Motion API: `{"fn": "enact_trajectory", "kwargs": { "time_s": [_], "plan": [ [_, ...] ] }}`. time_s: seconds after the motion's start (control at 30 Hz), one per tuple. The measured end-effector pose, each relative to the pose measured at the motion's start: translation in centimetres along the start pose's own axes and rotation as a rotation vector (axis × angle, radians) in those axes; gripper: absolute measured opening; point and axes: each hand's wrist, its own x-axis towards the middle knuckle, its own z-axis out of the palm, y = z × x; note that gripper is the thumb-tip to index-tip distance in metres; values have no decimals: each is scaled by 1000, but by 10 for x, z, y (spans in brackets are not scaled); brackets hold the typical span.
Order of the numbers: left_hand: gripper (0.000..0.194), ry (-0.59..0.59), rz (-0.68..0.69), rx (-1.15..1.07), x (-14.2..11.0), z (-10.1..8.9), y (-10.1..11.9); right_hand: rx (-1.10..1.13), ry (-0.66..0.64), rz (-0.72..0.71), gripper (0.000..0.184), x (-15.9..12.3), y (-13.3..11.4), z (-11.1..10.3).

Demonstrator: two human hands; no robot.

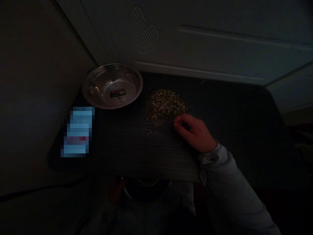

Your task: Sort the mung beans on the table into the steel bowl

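Note:
A low heap of small mixed grains or seeds (166, 103), light and dark, lies on the dark tabletop (122, 140). At the heap's front right edge is my right hand (193, 130), with thumb and forefinger brought together in a pinch. Whatever sits between those fingertips is too small to make out. Some loose grains (149, 131) are scattered just in front of the heap. Below the table's near edge, my left hand (117, 190) shows dimly beside the left rim of a dark bowl (148, 195); its fingers are lost in the shadow.
A shiny metal basin (112, 86) with a dark label inside stands at the table's back left. In front of it a lit, pixelated phone-like screen (78, 132) lies near the left edge. A pale panel with a ribbed heart (144, 31) rises behind the table. The room is very dark.

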Motion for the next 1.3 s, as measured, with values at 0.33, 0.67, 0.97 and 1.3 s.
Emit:
{"fn": "enact_trajectory", "kwargs": {
  "time_s": [0.33,0.67,0.97,1.3],
  "plan": [
    [24,-22,-21,8,0,-1,1,11,8,-2,10,-1,0,-1],
    [24,-23,20,11,2,0,0,27,-5,-7,8,-1,-1,-1],
    [22,-29,-14,-8,-1,0,2,44,-14,8,8,-1,-2,-3],
    [27,-61,9,-15,1,-1,-2,20,5,27,7,-1,-1,-5]
  ]
}}
